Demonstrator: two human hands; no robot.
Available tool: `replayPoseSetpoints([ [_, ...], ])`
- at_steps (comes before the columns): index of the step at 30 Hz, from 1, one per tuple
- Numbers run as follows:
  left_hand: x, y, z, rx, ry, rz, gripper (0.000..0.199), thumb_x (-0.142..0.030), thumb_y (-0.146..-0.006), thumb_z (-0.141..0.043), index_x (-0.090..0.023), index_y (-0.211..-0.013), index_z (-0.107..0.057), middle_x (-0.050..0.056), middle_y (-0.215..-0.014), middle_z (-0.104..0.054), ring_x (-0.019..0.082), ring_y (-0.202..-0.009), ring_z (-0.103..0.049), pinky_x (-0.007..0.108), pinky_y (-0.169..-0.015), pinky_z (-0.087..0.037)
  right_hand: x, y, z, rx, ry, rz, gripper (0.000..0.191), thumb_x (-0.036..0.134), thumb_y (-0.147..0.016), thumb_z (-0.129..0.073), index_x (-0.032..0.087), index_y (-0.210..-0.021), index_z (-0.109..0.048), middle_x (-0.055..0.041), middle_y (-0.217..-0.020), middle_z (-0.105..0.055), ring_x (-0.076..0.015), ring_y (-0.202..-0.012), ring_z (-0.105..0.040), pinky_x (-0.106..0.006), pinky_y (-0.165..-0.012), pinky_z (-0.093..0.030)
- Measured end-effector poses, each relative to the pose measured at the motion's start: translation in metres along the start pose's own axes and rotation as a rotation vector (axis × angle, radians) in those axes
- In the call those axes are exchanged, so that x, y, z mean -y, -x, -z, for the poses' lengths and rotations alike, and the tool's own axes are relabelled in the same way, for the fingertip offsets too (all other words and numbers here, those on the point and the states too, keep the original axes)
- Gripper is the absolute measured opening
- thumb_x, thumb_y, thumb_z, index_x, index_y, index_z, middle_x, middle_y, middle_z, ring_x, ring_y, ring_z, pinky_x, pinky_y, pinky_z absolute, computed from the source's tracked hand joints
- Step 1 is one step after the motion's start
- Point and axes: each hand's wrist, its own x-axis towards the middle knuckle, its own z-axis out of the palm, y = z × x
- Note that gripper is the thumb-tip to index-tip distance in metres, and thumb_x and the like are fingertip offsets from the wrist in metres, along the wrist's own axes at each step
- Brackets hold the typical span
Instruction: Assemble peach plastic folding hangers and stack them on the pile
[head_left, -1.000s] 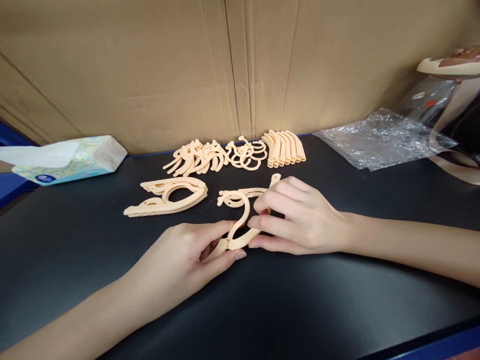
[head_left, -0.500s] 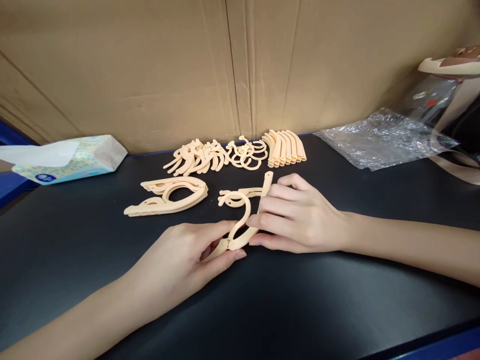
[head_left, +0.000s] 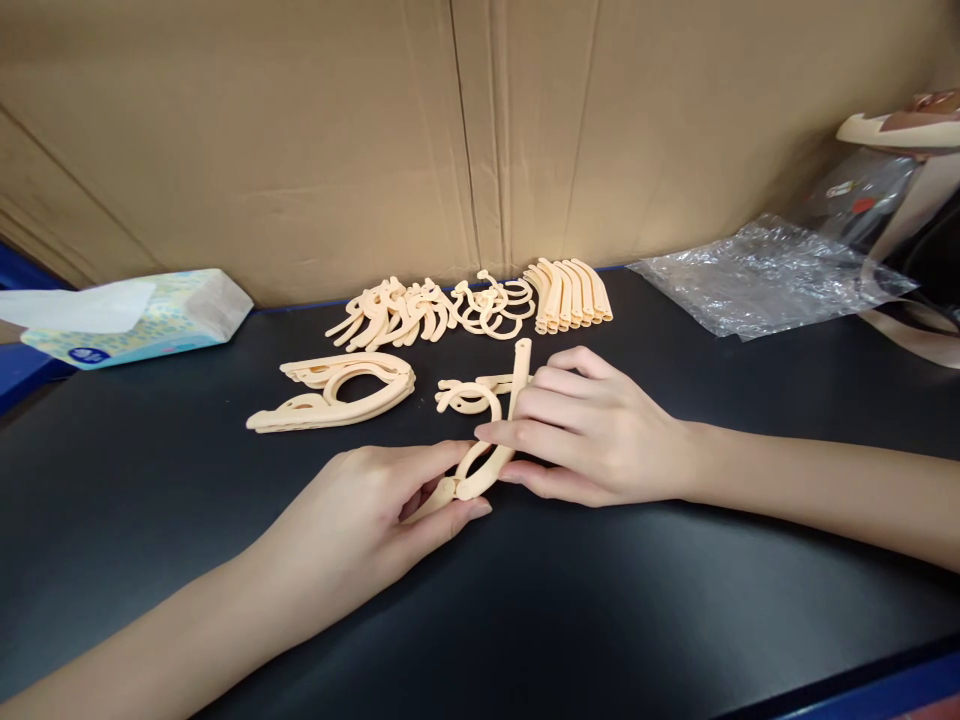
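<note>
Between your hands at the black worktop point(head_left: 600, 620), a cream hanger point(head_left: 474, 486): your left hand point(head_left: 371, 515) pinches it beside the joint point(head_left: 455, 486), while your right hand point(head_left: 589, 430), nearer its long arm point(head_left: 520, 370), clasps that length, which points away from you.

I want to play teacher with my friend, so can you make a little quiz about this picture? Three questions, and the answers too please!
1. True or false: the tissue pack and the clear plastic are on opposite sides of the pile of hooks.

2. What are the left hand and the right hand both holding?
A) a tissue
B) a hooked cream piece
C) a paper cup

3. Fill in the gap: the pile of hooks lies between the jumbled curved pieces and the ____.

Key:
1. True
2. B
3. neat row of curved bars
</note>
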Motion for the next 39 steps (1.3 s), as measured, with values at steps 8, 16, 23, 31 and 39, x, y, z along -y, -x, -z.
replayPoseSetpoints([
  [8, 0.003, -0.001, -0.001, -0.002, -0.003, -0.024, 0.025, -0.042, -0.093, -0.054, -0.019, -0.084, -0.062, -0.008, -0.055, -0.043, 0.008, -0.047, -0.036, 0.019, -0.047, -0.028, 0.0, 0.0, 0.0, 0.016, -0.017, -0.014, 0.028, 0.032, -0.1, -0.05, 0.013, -0.113, -0.065, -0.0024, -0.089, -0.07, -0.0153, -0.081, -0.058, -0.033, -0.076, -0.039],
  [16, -0.003, 0.001, 0.0, -0.014, 0.005, 0.018, 0.022, -0.039, -0.092, -0.056, -0.02, -0.083, -0.061, -0.008, -0.057, -0.042, 0.008, -0.05, -0.035, 0.02, -0.049, -0.027, 0.0, -0.001, 0.0, 0.0, -0.02, -0.02, 0.028, 0.031, -0.1, -0.05, 0.012, -0.114, -0.065, -0.0022, -0.09, -0.072, -0.0141, -0.081, -0.06, -0.032, -0.077, -0.042],
  [23, 0.004, 0.0, -0.002, -0.042, -0.019, -0.051, 0.02, -0.039, -0.093, -0.057, -0.02, -0.092, -0.064, -0.009, -0.055, -0.041, 0.008, -0.047, -0.035, 0.018, -0.046, -0.027, -0.001, -0.001, 0.0, 0.023, -0.037, -0.009, 0.03, 0.031, -0.101, -0.047, 0.011, -0.117, -0.064, -0.0046, -0.094, -0.072, -0.0147, -0.087, -0.062, -0.032, -0.079, -0.042],
  [31, 0.009, 0.001, -0.005, -0.103, -0.078, -0.158, 0.013, -0.033, -0.093, -0.059, -0.021, -0.091, -0.063, -0.011, -0.054, -0.042, 0.006, -0.044, -0.037, 0.017, -0.043, -0.029, 0.0, -0.002, 0.001, 0.061, -0.036, -0.003, 0.032, 0.031, -0.1, -0.049, 0.011, -0.12, -0.063, -0.0055, -0.095, -0.07, -0.0164, -0.087, -0.059, -0.034, -0.08, -0.041],
  [39, 0.011, 0.003, -0.008, -0.17, -0.148, -0.241, 0.012, -0.031, -0.093, -0.06, -0.022, -0.102, -0.061, -0.01, -0.063, -0.058, 0.007, -0.049, -0.049, 0.018, -0.048, -0.034, 0.0, -0.003, 0.0, 0.074, -0.013, -0.022, 0.035, 0.035, -0.101, -0.046, 0.011, -0.117, -0.065, -0.004, -0.089, -0.069, -0.0165, -0.081, -0.057, -0.032, -0.075, -0.038],
])
